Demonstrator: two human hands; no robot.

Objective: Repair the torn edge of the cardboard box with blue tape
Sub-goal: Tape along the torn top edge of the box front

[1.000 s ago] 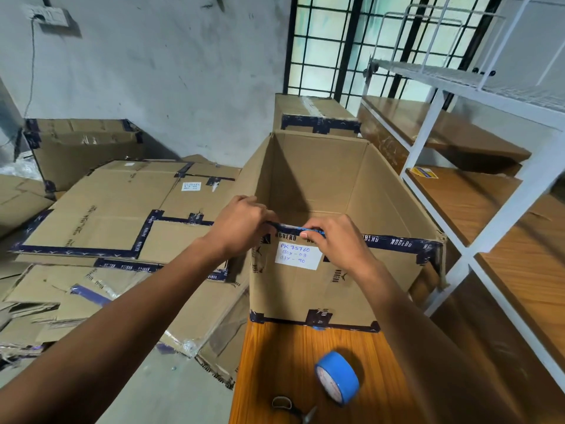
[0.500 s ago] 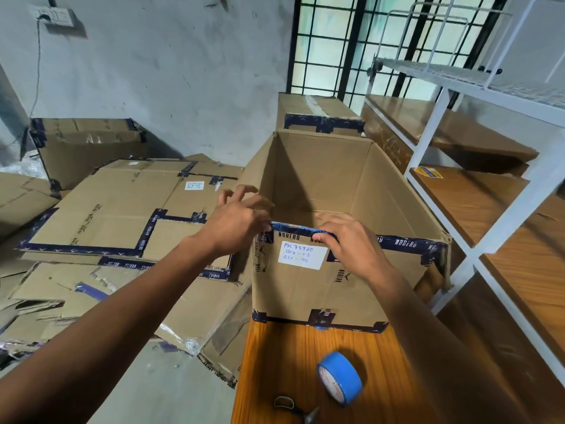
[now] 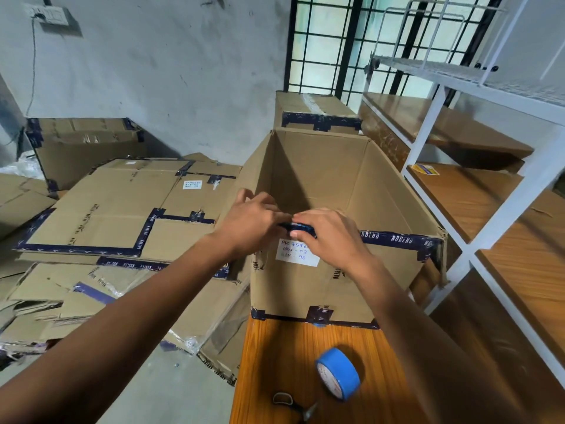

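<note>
An open cardboard box (image 3: 351,289) stands on a wooden table (image 3: 275,362), with a white handwritten label (image 3: 298,255) on its near wall. Dark printed tape runs along its near top edge (image 3: 397,240). A short strip of blue tape (image 3: 301,228) lies folded over that edge near the left corner. My left hand (image 3: 253,223) grips the rim at the corner, fingers over the top. My right hand (image 3: 331,237) pinches the blue strip against the rim, its fingertips touching my left hand. A roll of blue tape (image 3: 337,373) stands on the table in front of the box.
Scissors (image 3: 293,403) lie at the table's near edge beside the roll. Flattened cartons (image 3: 107,215) are piled on the floor to the left. A white metal rack with wooden shelves (image 3: 477,209) stands close on the right. Another taped box (image 3: 318,114) sits behind.
My right hand has slid left along the box rim over the blue strip, and my left hand has shifted slightly right, so the two hands now meet at the edge.
</note>
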